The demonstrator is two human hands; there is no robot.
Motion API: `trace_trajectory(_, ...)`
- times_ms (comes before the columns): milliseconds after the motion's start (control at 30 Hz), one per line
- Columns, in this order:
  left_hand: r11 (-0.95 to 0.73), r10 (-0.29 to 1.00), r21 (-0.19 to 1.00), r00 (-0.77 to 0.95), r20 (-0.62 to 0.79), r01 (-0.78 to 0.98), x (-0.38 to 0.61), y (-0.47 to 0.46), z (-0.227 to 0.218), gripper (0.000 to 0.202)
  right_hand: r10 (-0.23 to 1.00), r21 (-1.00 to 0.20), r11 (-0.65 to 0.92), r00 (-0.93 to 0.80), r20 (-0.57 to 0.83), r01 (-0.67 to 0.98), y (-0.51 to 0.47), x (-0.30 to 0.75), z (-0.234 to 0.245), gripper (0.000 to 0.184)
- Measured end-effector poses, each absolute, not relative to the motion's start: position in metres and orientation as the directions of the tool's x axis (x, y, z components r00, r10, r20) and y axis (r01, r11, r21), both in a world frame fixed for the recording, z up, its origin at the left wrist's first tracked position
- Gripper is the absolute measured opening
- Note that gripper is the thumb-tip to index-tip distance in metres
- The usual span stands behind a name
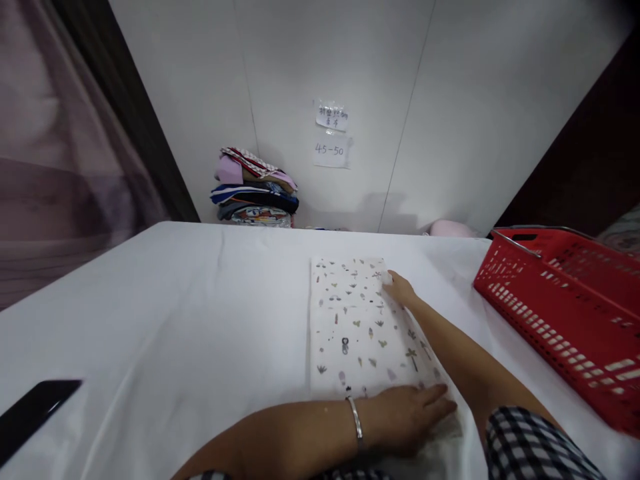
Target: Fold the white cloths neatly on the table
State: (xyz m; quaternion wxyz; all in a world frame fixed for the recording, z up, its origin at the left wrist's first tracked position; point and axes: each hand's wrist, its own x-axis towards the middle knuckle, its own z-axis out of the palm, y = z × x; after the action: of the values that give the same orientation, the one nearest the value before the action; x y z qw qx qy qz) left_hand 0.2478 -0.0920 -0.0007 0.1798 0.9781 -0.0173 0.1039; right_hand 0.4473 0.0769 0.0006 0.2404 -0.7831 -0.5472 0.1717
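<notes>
A folded white cloth with small plant prints (353, 327) lies flat on the white-covered table (175, 313). My left hand (407, 417), with a silver bracelet on the wrist, rests palm down on the cloth's near edge, fingers stretched out to the right. My right hand (399, 288) reaches along the cloth's right side and touches its far right corner; its fingers look curled at the edge. A checked sleeve covers my right upper arm.
A red plastic basket (565, 313) stands at the table's right edge. A stack of folded clothes (255, 190) sits behind the table against the white wall, under two paper notes. A dark flat object (30, 413) lies at the near left.
</notes>
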Motion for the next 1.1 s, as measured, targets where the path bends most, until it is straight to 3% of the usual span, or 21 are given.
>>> trace_trajectory(300, -0.953, -0.008, 0.297, 0.988, 0.153, -0.054, 0.191, -0.097, 0.016, 0.044, 0.976, -0.511, -0.185, 0.219, 0.007, 0.839, -0.041, 0.443, -0.012, 0.062)
trace_trajectory(467, -0.945, 0.165, 0.305, 0.977, 0.132, 0.119, 0.137, -0.097, 0.023, 0.043, 0.953, -0.615, -0.245, 0.304, -0.009, 0.749, -0.118, 0.445, -0.021, 0.062)
trace_trajectory(667, -0.926, 0.344, 0.235, 0.918, 0.199, 0.296, 0.101, -0.105, -0.004, 0.044, 0.917, -0.665, -0.277, 0.398, 0.033, 0.694, -0.16, 0.433, -0.022, 0.06)
trace_trajectory(800, -0.913, 0.407, 0.163, 0.859, 0.31, 0.374, 0.071, -0.078, -0.014, 0.028, 0.903, -0.777, -0.307, 0.426, -0.056, 0.549, -0.162, 0.398, -0.02, 0.065)
trace_trajectory(867, -0.889, 0.456, 0.129, 0.822, 0.34, 0.44, 0.041, -0.051, -0.012, 0.029, 0.936, -0.867, -0.267, 0.328, -0.129, 0.421, -0.166, 0.37, -0.02, 0.069)
trace_trajectory(1000, -0.695, 0.708, 0.13, 0.641, 0.296, 0.707, -0.019, -0.004, -0.002, 0.039, 0.971, -0.96, -0.235, 0.087, -0.224, 0.151, -0.171, 0.33, -0.023, 0.077)
trace_trajectory(1100, -0.629, 0.771, 0.201, 0.57, 0.284, 0.751, -0.03, -0.005, 0.005, 0.043, 0.949, -0.96, -0.266, 0.196, -0.245, 0.087, -0.157, 0.337, -0.022, 0.073)
